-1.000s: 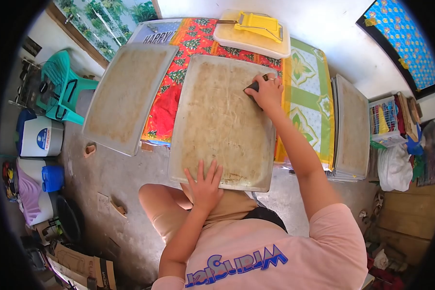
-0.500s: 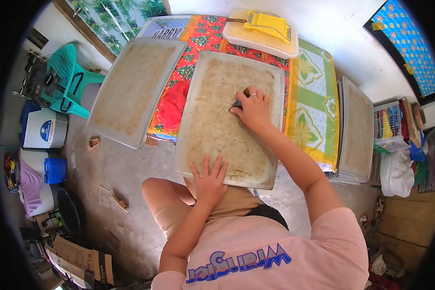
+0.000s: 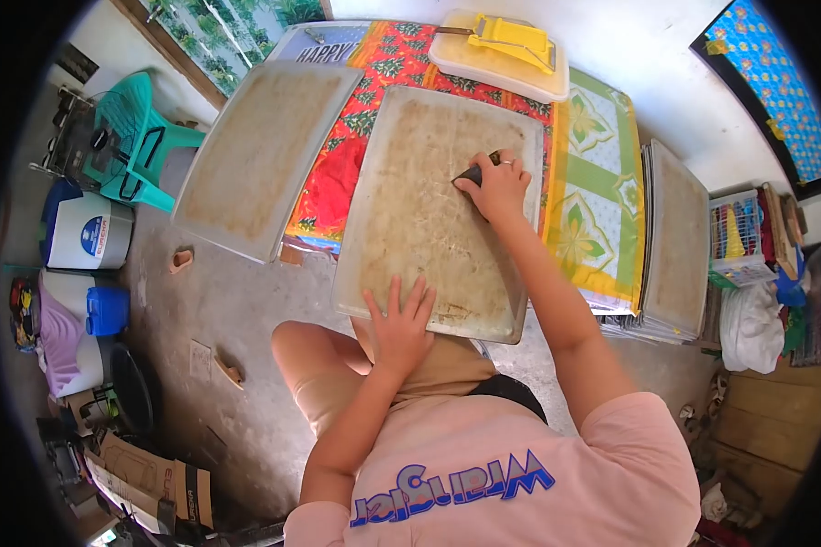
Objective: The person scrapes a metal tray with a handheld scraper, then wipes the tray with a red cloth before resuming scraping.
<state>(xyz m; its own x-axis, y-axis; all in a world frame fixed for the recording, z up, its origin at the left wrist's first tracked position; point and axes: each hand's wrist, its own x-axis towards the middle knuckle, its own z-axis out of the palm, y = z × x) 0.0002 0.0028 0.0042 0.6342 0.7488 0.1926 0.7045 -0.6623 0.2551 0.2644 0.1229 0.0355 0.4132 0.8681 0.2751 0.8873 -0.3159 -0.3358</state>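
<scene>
A large metal baking tray, browned and stained, lies over the table's near edge and reaches toward my lap. My left hand rests flat on its near edge, fingers spread. On the right half of the tray, my right hand grips a dark, hand-sized scraper-like piece against the surface. My palm and fingers hide part of that piece, so its exact kind is unclear. Pale streaks mark the tray left of and below this hand. A red cloth sits just left of the tray.
Another stained tray lies to the left, overhanging the table. At the back stands a lidded plastic container with a yellow slicer-like tool on top. Stacked trays stand at the right. A green chair is at far left.
My right hand has shifted slightly with the dark piece, which now shows more of its flat side. My left hand stays flat on the near edge. The whole view has shifted a little.
</scene>
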